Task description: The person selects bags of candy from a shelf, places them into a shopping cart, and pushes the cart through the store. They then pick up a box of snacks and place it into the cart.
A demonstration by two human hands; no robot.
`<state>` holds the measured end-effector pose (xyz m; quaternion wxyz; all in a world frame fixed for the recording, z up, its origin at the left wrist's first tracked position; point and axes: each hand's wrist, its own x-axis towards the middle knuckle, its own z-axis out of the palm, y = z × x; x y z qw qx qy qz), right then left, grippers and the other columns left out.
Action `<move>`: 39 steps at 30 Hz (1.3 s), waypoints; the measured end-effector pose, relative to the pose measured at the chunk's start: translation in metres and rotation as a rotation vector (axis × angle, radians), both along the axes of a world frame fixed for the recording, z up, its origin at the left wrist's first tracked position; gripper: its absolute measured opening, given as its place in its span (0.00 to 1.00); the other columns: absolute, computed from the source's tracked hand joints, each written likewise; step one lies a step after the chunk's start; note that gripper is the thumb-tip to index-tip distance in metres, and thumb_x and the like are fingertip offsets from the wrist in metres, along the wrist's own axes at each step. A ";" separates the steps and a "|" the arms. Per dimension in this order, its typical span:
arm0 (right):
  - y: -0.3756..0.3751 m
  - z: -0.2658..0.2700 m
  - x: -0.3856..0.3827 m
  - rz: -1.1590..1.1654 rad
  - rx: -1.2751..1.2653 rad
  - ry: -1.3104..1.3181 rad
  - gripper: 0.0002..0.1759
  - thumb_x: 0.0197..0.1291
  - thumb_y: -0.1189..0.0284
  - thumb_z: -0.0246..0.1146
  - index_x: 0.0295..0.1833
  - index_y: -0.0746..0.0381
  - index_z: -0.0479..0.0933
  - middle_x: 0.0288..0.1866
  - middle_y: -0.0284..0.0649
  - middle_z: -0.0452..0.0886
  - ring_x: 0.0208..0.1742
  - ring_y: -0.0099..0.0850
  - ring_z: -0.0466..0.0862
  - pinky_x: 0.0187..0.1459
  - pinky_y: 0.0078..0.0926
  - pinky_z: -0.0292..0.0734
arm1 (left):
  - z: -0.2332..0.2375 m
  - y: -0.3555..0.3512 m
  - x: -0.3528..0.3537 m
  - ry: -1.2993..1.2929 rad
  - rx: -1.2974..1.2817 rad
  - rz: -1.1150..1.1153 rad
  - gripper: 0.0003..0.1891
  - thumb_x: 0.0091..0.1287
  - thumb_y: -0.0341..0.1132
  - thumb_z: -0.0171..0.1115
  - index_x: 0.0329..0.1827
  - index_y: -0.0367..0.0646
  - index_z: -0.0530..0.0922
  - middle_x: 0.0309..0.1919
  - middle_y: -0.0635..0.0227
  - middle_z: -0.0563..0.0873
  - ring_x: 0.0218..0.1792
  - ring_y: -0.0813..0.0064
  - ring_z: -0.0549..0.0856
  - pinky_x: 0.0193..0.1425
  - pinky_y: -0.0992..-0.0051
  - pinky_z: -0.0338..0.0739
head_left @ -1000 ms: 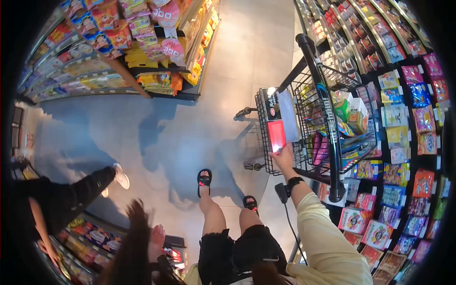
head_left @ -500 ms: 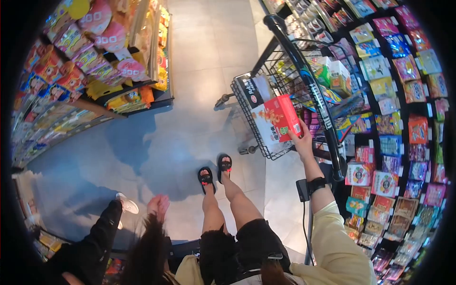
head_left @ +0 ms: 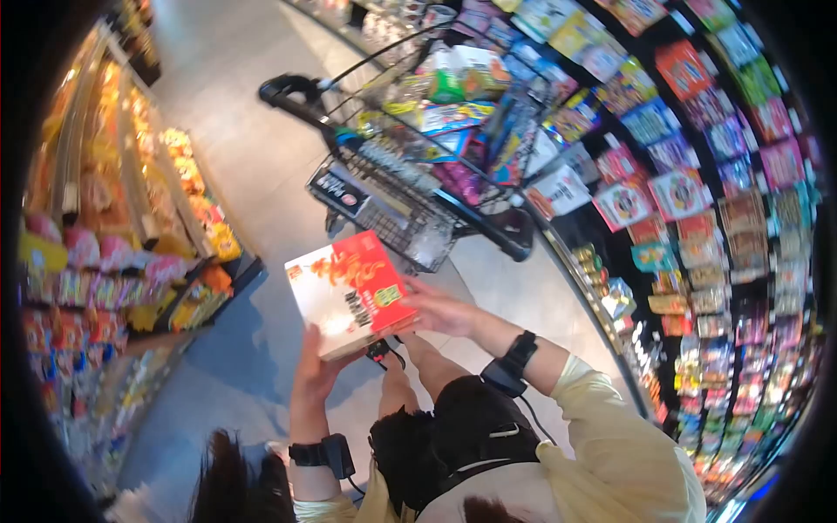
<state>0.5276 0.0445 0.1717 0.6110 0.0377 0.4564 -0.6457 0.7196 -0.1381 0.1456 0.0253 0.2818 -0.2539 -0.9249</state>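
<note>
A red and white carton (head_left: 349,292) with printed lettering is held up in front of my body, away from the cart. My left hand (head_left: 318,370) grips its lower left corner. My right hand (head_left: 436,309) holds its right edge, the thumb near the red side. Just beyond the carton is the shopping cart (head_left: 418,170), its black handle slanting across the view. A black box (head_left: 340,193) sits in the small rack on the near side of the handle. Several colourful snack packages (head_left: 458,113) lie in the main basket.
Shelves of bagged snacks (head_left: 671,131) run along the right side. On the left stands a display shelf (head_left: 131,174) with more packages, its dark corner (head_left: 248,275) jutting into the aisle. Grey floor (head_left: 218,70) stretches ahead. Dark hair (head_left: 231,479) shows at the bottom left.
The carton has left the cart's near rack and come toward my body. My left hand now holds it too, along with my right. The view has turned, so the cart appears rotated.
</note>
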 end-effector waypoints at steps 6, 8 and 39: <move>0.048 -0.011 0.013 0.477 -0.072 0.330 0.55 0.56 0.50 0.64 0.75 0.57 0.35 0.66 0.45 0.64 0.65 0.32 0.66 0.63 0.36 0.64 | 0.054 -0.015 -0.027 -0.086 -0.250 -0.240 0.39 0.60 0.30 0.54 0.74 0.44 0.46 0.65 0.55 0.67 0.62 0.59 0.72 0.57 0.59 0.75; 0.057 -0.002 0.003 0.358 -0.071 0.233 0.50 0.59 0.55 0.63 0.74 0.59 0.38 0.68 0.44 0.62 0.67 0.30 0.63 0.65 0.34 0.62 | 0.055 -0.021 -0.035 0.022 -0.362 -0.368 0.41 0.58 0.30 0.57 0.74 0.42 0.47 0.66 0.55 0.66 0.63 0.60 0.71 0.62 0.62 0.70; 0.218 0.071 0.015 -0.582 0.318 0.391 0.47 0.50 0.40 0.63 0.61 0.65 0.56 0.57 0.48 0.70 0.55 0.36 0.76 0.45 0.38 0.78 | 0.124 0.168 -0.166 -0.125 -0.240 -0.926 0.24 0.66 0.49 0.56 0.57 0.40 0.70 0.48 0.59 0.82 0.45 0.69 0.85 0.47 0.69 0.82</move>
